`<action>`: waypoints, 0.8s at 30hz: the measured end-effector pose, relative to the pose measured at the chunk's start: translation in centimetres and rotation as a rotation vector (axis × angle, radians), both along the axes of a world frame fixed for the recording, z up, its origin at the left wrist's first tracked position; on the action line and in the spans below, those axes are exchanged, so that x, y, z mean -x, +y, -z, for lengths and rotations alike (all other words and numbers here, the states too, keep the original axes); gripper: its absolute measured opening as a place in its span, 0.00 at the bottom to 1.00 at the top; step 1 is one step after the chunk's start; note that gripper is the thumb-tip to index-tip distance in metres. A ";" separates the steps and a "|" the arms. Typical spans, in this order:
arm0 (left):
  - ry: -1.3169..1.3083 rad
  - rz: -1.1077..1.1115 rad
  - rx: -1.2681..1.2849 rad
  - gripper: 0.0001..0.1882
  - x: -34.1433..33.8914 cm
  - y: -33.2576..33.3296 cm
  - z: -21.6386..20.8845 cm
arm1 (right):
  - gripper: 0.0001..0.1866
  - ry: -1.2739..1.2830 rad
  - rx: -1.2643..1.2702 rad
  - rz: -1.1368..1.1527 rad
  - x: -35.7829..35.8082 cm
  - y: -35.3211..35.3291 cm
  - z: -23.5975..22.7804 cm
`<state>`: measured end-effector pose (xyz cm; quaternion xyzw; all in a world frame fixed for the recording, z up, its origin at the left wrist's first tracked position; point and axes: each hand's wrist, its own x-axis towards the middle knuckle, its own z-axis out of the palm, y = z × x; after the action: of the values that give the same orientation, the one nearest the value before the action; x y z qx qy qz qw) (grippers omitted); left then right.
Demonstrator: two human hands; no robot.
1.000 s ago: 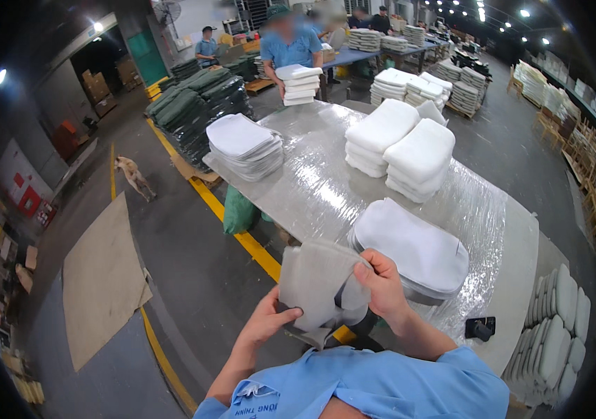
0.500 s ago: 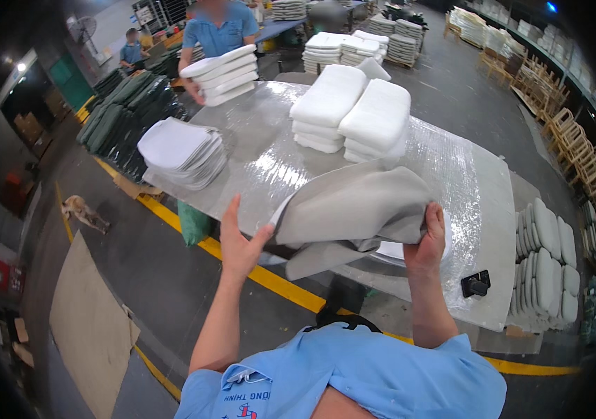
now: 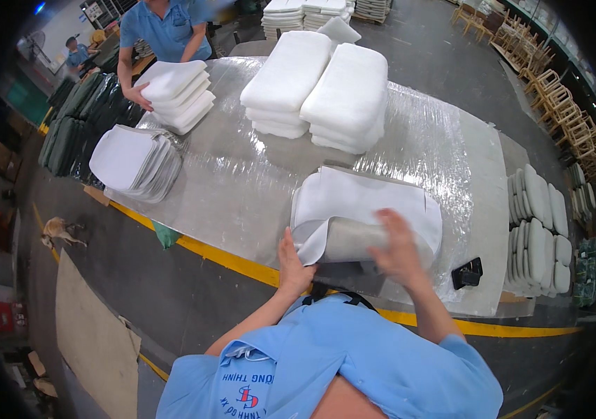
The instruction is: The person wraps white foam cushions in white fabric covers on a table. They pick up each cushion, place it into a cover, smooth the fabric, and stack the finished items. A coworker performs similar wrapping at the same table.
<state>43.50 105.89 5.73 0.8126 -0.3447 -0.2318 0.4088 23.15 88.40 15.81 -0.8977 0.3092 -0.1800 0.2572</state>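
Note:
On the near side of the table lies a stack of white, flat, rounded-corner fabric pieces [image 3: 368, 195]. A fabric piece [image 3: 350, 239], grey on one face and white on the other, is curled over the front of that stack. My left hand [image 3: 294, 267] pinches its curled left end between thumb and fingers. Over its right part, my right hand [image 3: 403, 250] is blurred by motion, thumb and fingers spread apart. Whether the right palm touches the fabric I cannot tell.
Thick white cushion pads [image 3: 343, 94] stand in two piles on the plastic-covered table [image 3: 221, 202]. Another fabric stack [image 3: 127, 164] sits at its left end. Across the table a person in blue [image 3: 165, 31] holds white pads [image 3: 176, 94]. A small black device [image 3: 467, 273] lies at the right.
The grey fabric, held up between both hands before, is now down on the white stack. My right hand has moved inward over it. The other person's pads have come down to the table.

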 end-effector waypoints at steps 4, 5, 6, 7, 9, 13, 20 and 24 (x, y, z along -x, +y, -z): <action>-0.215 0.036 0.226 0.54 -1.7 -3.0 -1.5 | 0.39 0.129 0.145 -0.303 -8.3 0.4 1.9; -0.189 0.041 0.283 0.54 -2.3 -4.1 -2.6 | 0.34 0.054 0.112 -0.295 -9.5 -0.4 2.9; -0.164 0.050 0.344 0.54 -3.0 -5.3 -3.5 | 0.28 -0.022 0.084 -0.283 -10.6 -1.4 3.9; -0.251 0.038 0.385 0.51 -3.8 -6.1 -3.9 | 0.23 -0.100 0.062 -0.287 -11.8 -2.3 3.7; -0.424 0.022 0.468 0.47 -5.5 -7.7 -4.8 | 0.14 -0.272 0.000 -0.290 -12.3 -3.7 2.9; -0.602 0.079 0.512 0.46 -8.6 -10.2 -7.6 | 0.05 -0.480 0.053 -0.293 -13.6 -4.1 -1.8; -0.278 0.317 0.532 0.47 -7.4 -13.4 -13.5 | 0.06 -0.609 -0.100 -0.162 -13.2 -2.3 -6.4; -0.208 0.443 0.560 0.49 -8.2 -13.3 -14.5 | 0.07 -0.493 -0.245 -0.125 -11.9 -1.0 -9.7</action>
<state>51.65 92.56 20.19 0.5940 -0.6022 -0.1275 0.5179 35.07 87.39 25.54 -0.8064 0.2007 -0.3380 0.4418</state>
